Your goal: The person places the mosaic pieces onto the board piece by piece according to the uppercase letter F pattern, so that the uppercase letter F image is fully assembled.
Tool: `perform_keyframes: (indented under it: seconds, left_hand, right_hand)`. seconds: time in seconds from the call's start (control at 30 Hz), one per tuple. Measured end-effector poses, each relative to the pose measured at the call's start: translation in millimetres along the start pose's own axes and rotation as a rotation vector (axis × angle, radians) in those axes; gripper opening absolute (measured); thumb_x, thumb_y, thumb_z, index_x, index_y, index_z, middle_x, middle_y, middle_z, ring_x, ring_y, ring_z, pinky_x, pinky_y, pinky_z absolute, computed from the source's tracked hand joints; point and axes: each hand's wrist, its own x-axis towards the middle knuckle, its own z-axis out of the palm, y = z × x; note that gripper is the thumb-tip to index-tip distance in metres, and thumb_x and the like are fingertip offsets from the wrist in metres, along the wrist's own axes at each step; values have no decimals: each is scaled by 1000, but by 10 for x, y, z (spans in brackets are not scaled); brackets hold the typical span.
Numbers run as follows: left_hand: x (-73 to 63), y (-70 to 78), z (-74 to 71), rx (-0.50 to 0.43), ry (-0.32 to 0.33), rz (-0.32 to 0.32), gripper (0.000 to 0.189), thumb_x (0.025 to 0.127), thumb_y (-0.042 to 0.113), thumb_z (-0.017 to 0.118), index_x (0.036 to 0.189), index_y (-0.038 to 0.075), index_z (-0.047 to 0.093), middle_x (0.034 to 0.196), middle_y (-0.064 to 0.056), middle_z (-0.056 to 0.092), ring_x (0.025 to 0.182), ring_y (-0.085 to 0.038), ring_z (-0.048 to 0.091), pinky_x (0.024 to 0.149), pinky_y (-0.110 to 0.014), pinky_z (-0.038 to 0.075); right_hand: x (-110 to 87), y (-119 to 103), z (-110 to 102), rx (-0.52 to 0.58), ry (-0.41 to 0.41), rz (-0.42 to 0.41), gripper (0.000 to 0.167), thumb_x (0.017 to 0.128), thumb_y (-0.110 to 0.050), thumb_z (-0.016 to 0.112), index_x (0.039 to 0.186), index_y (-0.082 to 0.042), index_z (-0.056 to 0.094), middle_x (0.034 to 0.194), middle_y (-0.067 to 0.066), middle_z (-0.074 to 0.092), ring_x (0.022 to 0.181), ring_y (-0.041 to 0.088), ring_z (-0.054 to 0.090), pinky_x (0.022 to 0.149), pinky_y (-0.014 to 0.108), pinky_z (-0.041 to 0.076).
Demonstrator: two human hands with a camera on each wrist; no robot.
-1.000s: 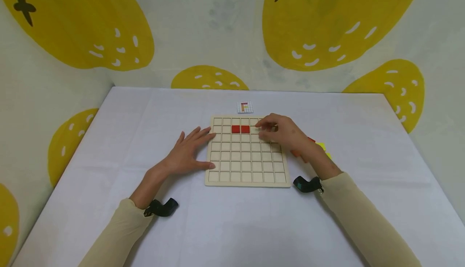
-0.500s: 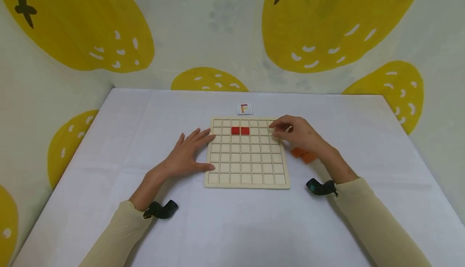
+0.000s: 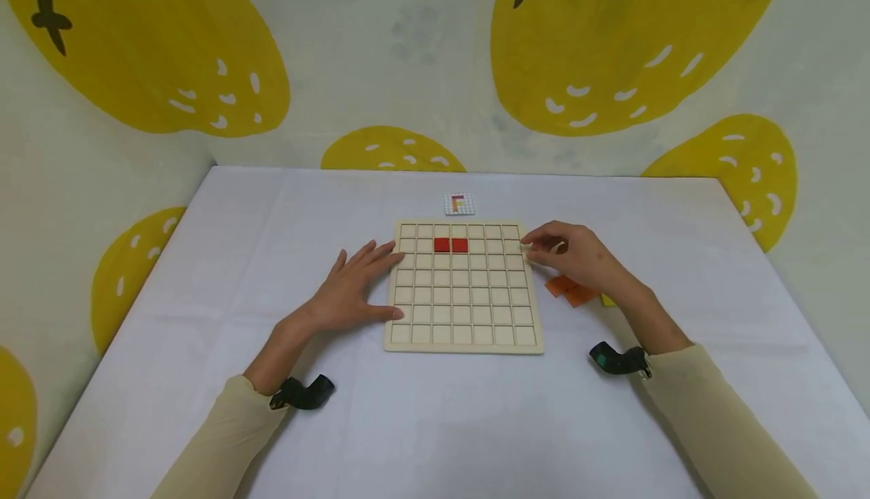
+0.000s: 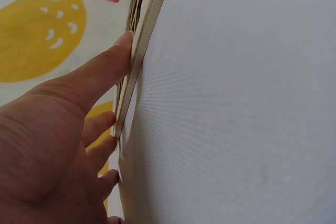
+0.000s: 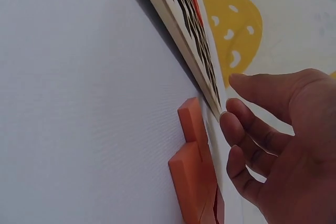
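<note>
Fruit-print walls [image 3: 448, 46] back the white worktop [image 3: 435, 423]. Left hand [image 3: 345, 295], fingers spread, touches the grid board [image 3: 464, 348] mid-worktop; two red tiles [image 3: 442, 244] sit in it. Nearer the back edge, the pattern card [image 3: 459, 204] is too small to read surely. Right hand [image 3: 578, 254], loosely curled, apparently empty, hovers by orange tiles [image 3: 580, 296]; filling cells seems underway, next needing a pinched tile. Its arm partly hides a yellow tile [image 3: 607, 301].

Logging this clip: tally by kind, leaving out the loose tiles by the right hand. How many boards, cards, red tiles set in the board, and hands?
Board: 1
Card: 1
Red tiles: 2
Left hand plus right hand: 2
Total: 6
</note>
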Motion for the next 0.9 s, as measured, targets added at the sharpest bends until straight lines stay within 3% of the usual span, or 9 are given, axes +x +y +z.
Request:
perform_keyframes:
  seconds: [0.53,0.9]
  left_hand:
    - [17,-2,2,4,2,-3,96,84,49,84,163,23,37,176,-2,24,165,-34,11,128,-71,-2]
    - [8,-9,4,7,2,3,96,84,50,84,163,23,37,175,-2,24,165,-35,12,128,-70,-1]
  right_hand:
    - [-163,206,-88,-11,8,53,25,99,-27,73,121,-17,75,119,6,72,105,21,62,87,21,51]
    - [-266,282,-197,-15,19,82,28,99,-23,73,125,-13,73,117,9,71,105,24,61,82,12,50]
